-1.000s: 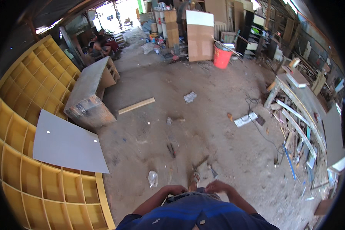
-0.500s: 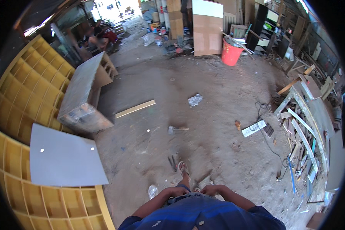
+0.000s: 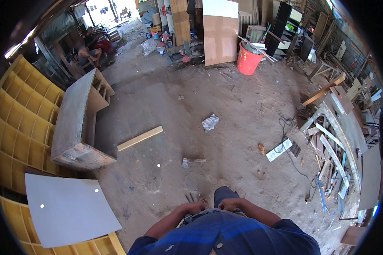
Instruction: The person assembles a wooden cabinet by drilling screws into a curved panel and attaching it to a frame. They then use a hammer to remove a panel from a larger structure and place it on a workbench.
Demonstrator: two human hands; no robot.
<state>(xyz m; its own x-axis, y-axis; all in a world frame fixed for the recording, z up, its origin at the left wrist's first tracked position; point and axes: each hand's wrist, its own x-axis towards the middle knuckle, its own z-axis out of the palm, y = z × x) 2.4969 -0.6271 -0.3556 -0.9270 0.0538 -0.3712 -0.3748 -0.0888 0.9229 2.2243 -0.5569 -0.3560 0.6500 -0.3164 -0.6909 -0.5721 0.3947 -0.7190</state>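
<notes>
Both hands are close together at my waist, below the blue shirt (image 3: 191, 236). My left hand (image 3: 196, 208) is closed against the grey cloth at the waist. Beside it, my right hand (image 3: 229, 205) is also closed, its knuckles turned forward. Whatever the fingers grip is hidden or too small to make out. Just ahead of the left hand, two dark prongs of a tool (image 3: 190, 198) lie on the dirt floor. Farther ahead rests a hatchet (image 3: 186, 162) with a short wooden handle. One of my knees (image 3: 225, 194) is forward under the right hand.
At left are a yellow compartment shelf (image 3: 27, 123), a grey panel (image 3: 72, 208) and a worn wooden cabinet (image 3: 70, 123). A wood strip (image 3: 140, 138) and crumpled plastic (image 3: 210, 122) lie ahead. A cable (image 3: 298, 163) and scrap wood lie right. Behind stand a red bucket (image 3: 248, 59) and seated people (image 3: 88, 55).
The view has moved forward, so the hatchet, wood strip and plastic appear nearer or lower. One leg has swung forward on the right. Both hands stay closed at my waist.
</notes>
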